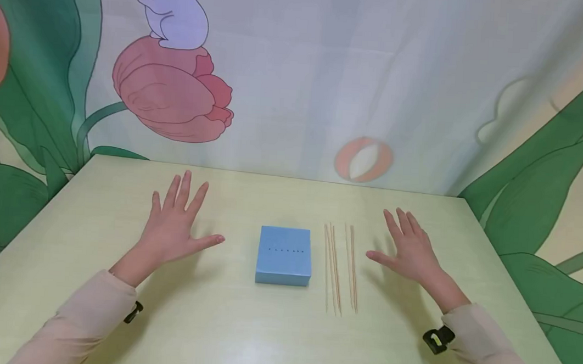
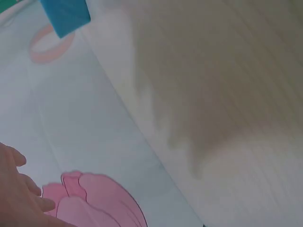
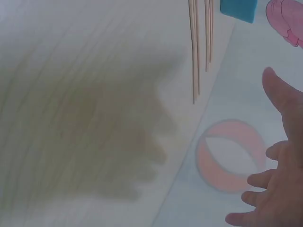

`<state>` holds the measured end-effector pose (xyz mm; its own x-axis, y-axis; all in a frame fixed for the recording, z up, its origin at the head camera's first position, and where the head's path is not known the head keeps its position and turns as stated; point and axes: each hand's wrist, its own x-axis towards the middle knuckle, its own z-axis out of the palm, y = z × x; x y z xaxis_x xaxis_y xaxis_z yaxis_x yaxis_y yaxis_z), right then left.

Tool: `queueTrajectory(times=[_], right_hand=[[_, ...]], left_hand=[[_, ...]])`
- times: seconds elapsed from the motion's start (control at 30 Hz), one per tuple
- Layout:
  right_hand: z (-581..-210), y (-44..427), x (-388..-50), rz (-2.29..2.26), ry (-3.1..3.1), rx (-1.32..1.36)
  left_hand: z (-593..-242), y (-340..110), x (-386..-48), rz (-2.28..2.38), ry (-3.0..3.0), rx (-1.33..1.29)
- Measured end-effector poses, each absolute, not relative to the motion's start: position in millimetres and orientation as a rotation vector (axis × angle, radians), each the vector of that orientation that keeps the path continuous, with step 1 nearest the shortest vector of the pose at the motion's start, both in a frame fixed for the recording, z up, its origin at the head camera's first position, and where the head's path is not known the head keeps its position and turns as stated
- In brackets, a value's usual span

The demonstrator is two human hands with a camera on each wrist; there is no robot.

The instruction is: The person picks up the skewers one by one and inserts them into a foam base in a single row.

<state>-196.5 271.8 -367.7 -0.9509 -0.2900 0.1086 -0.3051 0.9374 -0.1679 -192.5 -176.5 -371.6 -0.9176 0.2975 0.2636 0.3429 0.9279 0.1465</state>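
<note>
A blue box (image 1: 284, 252) with a row of small dark holes or dots across its top sits mid-table. Just right of it lie several thin wooden sticks (image 1: 333, 269), roughly parallel and pointing away from me. My left hand (image 1: 172, 225) hovers over the table left of the box, fingers spread and holding nothing. On the other side, my right hand (image 1: 409, 251) is held above the table, right of the sticks, thumb apart from the fingers and nothing in it. The right wrist view shows the stick ends (image 3: 195, 71) beyond the right hand (image 3: 279, 179), not touching it.
The pale wooden table (image 1: 224, 332) meets a printed curtain (image 1: 286, 94) along its back edge. Large flowers, leaves and a striped ball appear on the cloth, which also hangs at both sides. A black strap (image 1: 439, 339) is at the right wrist.
</note>
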Motion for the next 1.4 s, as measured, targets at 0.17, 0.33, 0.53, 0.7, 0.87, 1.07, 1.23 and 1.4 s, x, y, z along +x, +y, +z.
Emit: queueTrajectory(times=[0.17, 0.33, 0.53, 0.7, 0.87, 1.07, 1.23, 1.4], right_hand=[[-369, 270, -206, 0.396, -3.028, 0.541], [-379, 268, -221, 0.536, -3.046, 0.614], [-398, 265, -239, 0.644, -3.100, 0.633], [-409, 263, -251, 0.608, -3.150, 0.628], [-412, 263, -259, 0.577, -3.190, 0.611], [-411, 264, -257, 0.570, -3.217, 0.607], [-411, 263, -257, 0.540, -3.239, 0.599], [-412, 260, -257, 0.568, -3.232, 0.591]], left_hand=[[-376, -158, -198, -0.326, -2.861, -0.647], [-383, -139, -202, -0.399, -2.901, -0.824], [-390, -123, -205, -0.575, -2.957, -1.053], [-394, -112, -208, -0.589, -2.996, -1.151], [-398, -108, -213, -0.588, -2.995, -1.213], [-397, -108, -213, -0.610, -2.987, -1.271], [-397, -106, -213, -0.676, -3.026, -1.235], [-399, -106, -212, -0.747, -3.056, -1.188]])
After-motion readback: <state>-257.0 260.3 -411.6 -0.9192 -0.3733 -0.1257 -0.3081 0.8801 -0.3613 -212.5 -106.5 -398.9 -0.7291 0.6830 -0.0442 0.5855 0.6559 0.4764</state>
